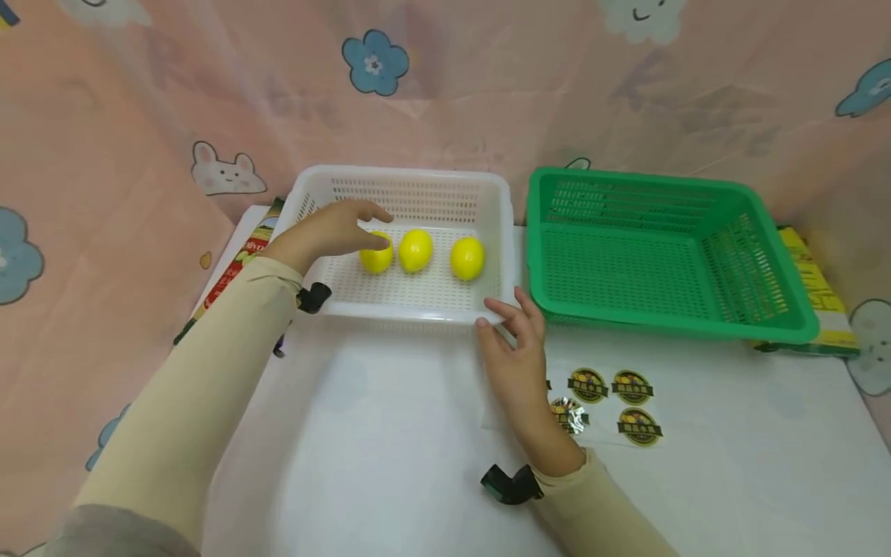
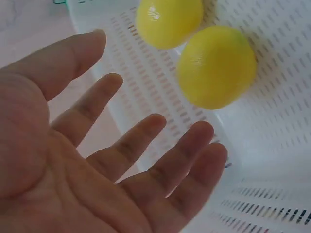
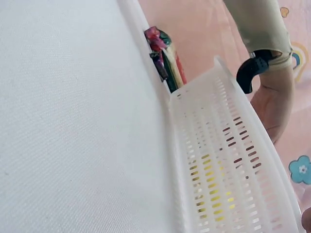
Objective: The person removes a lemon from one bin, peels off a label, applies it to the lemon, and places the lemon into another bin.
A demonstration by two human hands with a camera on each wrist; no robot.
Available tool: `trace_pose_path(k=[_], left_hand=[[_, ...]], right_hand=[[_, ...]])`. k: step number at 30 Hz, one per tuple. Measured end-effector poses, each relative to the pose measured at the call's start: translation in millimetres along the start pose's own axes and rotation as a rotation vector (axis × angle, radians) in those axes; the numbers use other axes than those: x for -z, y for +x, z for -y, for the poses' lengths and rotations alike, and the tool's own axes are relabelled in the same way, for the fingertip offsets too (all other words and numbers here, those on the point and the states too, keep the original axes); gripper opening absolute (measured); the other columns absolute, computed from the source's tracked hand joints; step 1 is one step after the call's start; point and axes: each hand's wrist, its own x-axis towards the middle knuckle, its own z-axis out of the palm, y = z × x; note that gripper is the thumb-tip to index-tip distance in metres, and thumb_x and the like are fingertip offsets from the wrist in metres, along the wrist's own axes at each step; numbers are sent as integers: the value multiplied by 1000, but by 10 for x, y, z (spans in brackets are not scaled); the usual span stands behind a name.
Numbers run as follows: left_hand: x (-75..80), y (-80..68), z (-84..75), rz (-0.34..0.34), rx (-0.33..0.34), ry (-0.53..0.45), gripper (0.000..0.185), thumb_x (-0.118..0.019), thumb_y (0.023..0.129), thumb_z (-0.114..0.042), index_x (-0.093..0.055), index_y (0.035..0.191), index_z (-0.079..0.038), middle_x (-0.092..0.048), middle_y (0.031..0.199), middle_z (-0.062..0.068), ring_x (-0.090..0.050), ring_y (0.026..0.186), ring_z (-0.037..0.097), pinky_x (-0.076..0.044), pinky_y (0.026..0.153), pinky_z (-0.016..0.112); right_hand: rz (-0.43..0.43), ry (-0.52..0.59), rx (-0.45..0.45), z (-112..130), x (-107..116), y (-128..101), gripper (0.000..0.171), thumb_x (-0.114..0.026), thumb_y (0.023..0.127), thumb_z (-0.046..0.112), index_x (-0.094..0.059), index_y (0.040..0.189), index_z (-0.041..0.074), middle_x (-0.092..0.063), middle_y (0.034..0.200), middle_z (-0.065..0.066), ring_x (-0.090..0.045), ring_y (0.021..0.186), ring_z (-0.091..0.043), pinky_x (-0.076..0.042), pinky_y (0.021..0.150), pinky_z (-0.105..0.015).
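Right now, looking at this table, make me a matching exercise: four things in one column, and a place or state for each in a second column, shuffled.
Things:
1. lemons
2. green basket
3. stickers
4. left hand

Places or states:
A. flat on the table, by the right hand
B. open, reaching over the leftmost lemon
C. in a row inside the white basket
D. holds nothing, right of the white basket

Pairs: 1-C, 2-D, 3-A, 4-B
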Motion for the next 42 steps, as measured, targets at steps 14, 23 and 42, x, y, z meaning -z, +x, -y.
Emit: trace_pose_path(k=[14, 23, 42], left_hand=[[22, 459, 162, 165, 118, -165, 58, -73, 102, -27, -53, 157, -21, -33, 168, 14, -45, 139, 40, -50, 107, 54], [-130, 485, 317, 144, 147, -259, 53, -82, 96, -19, -65, 146, -19, -48, 156, 10, -56, 126, 31, -58, 97, 39], [-134, 495, 290, 152, 18, -102, 50, -83, 94, -17, -69, 142, -18, -46, 159, 9, -53, 124, 31, -59, 96, 39]], right_hand=[[-39, 29, 58, -46, -61, -20, 29, -68, 101, 4, -67, 129, -4, -25, 167, 2, -56, 120, -26, -50, 108, -36], [-61, 66, 180, -79, -104, -56, 28, -67, 101, -1, -67, 128, -5, -27, 166, 1, -53, 133, -32, -48, 110, -35], [-26, -22, 140, -48, -23, -12, 24, -70, 100, -1, -67, 123, -8, -30, 164, -2, -57, 129, -32, -49, 109, -36]])
